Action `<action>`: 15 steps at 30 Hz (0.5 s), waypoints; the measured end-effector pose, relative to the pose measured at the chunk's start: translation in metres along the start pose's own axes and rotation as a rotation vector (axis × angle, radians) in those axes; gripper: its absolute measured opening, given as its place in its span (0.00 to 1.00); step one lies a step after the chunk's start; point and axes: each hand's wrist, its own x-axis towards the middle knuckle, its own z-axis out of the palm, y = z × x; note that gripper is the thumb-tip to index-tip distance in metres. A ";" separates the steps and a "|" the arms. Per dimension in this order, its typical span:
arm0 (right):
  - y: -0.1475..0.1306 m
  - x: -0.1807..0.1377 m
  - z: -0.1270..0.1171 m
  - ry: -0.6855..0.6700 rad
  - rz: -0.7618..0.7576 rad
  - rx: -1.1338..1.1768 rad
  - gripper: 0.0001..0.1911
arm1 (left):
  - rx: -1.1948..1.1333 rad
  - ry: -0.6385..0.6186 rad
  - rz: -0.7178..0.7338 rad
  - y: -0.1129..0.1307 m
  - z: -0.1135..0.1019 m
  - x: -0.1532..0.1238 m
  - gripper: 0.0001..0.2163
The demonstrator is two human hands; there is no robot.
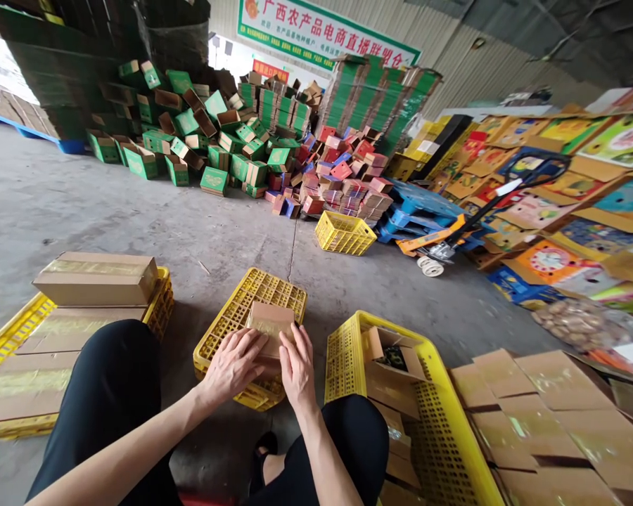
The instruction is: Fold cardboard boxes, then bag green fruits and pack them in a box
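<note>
My left hand [235, 360] and right hand [298, 362] lie apart, unclenched, on the box [272, 316], twelve o'clock atop the crate [233, 306]. Likely stiff (weight uncertain): grip at three and nine o'clock.

My L hand [235, 357] & R hand [298, 362] rest on a taped cardbd box [271, 316] atop a yellow crate [261, 284], btwn L crate [162, 303] w/ taped boxes [98, 277] & R crate [344, 362] w/ open box [372, 344].

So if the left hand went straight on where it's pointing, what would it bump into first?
Probably the small cardboard box: the left hand seems to be touching it, though depth is hard to judge exactly.
</note>
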 end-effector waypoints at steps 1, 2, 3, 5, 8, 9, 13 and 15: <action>-0.004 0.000 0.000 -0.010 -0.029 -0.015 0.20 | 0.014 -0.005 -0.007 0.002 0.000 0.003 0.29; -0.007 0.000 0.001 -0.018 -0.053 -0.024 0.20 | 0.025 -0.009 -0.011 0.002 -0.001 0.004 0.29; -0.010 0.001 0.002 -0.022 -0.068 -0.026 0.20 | 0.032 -0.013 -0.014 0.003 -0.002 0.005 0.29; -0.014 0.002 0.004 -0.022 -0.075 -0.021 0.20 | 0.035 -0.017 -0.019 0.003 -0.003 0.005 0.29; -0.016 0.003 0.007 -0.029 -0.059 -0.023 0.21 | 0.013 -0.020 -0.013 0.000 -0.005 0.002 0.28; -0.016 0.003 0.008 -0.031 -0.051 -0.028 0.21 | 0.002 -0.021 -0.008 -0.001 -0.005 0.001 0.27; -0.012 0.002 0.011 -0.026 -0.035 -0.036 0.21 | -0.042 -0.047 0.011 -0.006 -0.009 0.003 0.26; -0.011 0.001 0.013 -0.020 -0.035 -0.033 0.21 | -0.055 -0.065 0.009 -0.008 -0.011 0.008 0.28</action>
